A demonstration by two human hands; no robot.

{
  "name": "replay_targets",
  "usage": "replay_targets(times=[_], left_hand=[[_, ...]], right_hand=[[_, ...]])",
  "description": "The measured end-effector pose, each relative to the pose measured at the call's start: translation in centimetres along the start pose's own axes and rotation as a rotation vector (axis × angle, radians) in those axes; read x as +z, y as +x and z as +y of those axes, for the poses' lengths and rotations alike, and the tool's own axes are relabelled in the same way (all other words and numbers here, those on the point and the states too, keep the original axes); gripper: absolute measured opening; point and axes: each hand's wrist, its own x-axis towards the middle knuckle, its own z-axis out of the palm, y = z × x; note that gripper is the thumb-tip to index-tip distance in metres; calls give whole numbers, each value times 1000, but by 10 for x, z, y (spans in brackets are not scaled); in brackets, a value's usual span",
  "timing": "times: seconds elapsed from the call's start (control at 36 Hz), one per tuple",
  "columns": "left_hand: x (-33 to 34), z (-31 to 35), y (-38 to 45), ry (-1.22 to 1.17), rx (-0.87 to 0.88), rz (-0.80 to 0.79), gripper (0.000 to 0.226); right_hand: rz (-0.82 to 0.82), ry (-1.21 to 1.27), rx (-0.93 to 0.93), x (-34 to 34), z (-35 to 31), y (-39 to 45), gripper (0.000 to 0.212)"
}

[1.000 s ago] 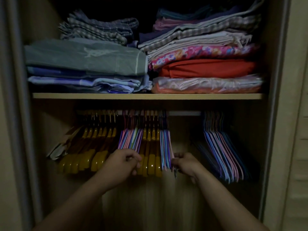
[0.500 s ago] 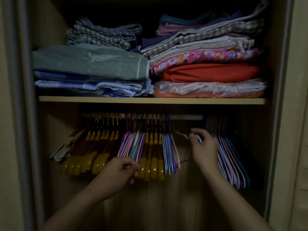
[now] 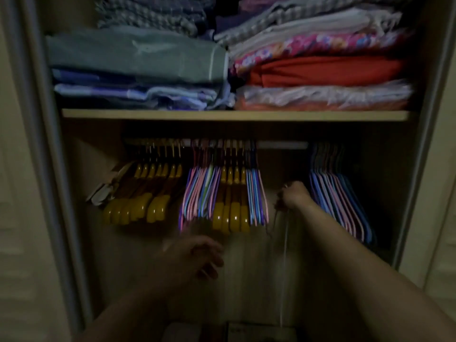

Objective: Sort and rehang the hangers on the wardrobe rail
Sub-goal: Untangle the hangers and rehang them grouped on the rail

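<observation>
The wardrobe rail (image 3: 282, 145) runs under a shelf. From left to right it carries yellow-tipped wooden hangers (image 3: 148, 193), thin pastel hangers (image 3: 199, 193), more yellow wooden hangers (image 3: 232, 208) and thin blue and pink hangers (image 3: 256, 193). After a bare stretch of rail comes a separate bunch of thin blue and pink hangers (image 3: 340, 198). My right hand (image 3: 293, 196) is in that gap, below the rail, closed on a thin pale hanger (image 3: 285, 243) that dangles from it. My left hand (image 3: 195, 257) is blurred, below the middle hangers, fingers loosely apart, touching nothing.
The shelf (image 3: 234, 116) above holds two stacks of folded cloth (image 3: 138, 60), (image 3: 320, 72). Wardrobe side walls (image 3: 404, 193) close in both sides. A pale cardboard piece (image 3: 106, 191) hangs at the far left. Dim boxes (image 3: 259, 332) lie at the bottom.
My right hand came down from near the rail with the thin hanger. My left hand let go of the middle hangers and dropped lower. The view moved closer and down.
</observation>
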Motion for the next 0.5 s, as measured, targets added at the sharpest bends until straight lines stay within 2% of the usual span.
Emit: replay_targets(times=[0.08, 0.19, 0.25, 0.28, 0.33, 0.39, 0.5], left_hand=[[22, -53, -13, -147, -216, -65, 18], [66, -140, -44, -190, -492, -73, 16], [81, -186, -65, -90, -585, 43, 33], [90, -197, -74, -82, -656, 34, 36], [113, -204, -77, -213, -871, -27, 38], [123, -208, -94, -140, -873, -122, 32], [109, -219, -107, -130, -795, -186, 30]], right_hand=[[-71, 70, 90, 8, 58, -30, 25], [-189, 185, 178, 20, 133, -96, 27], [-254, 229, 176, 21, 153, -128, 24], [-285, 245, 165, 19, 158, -142, 20], [-330, 317, 141, 13, 162, -162, 18], [-371, 414, 114, 2, 162, -174, 19], [-418, 545, 126, -24, 162, -171, 24]])
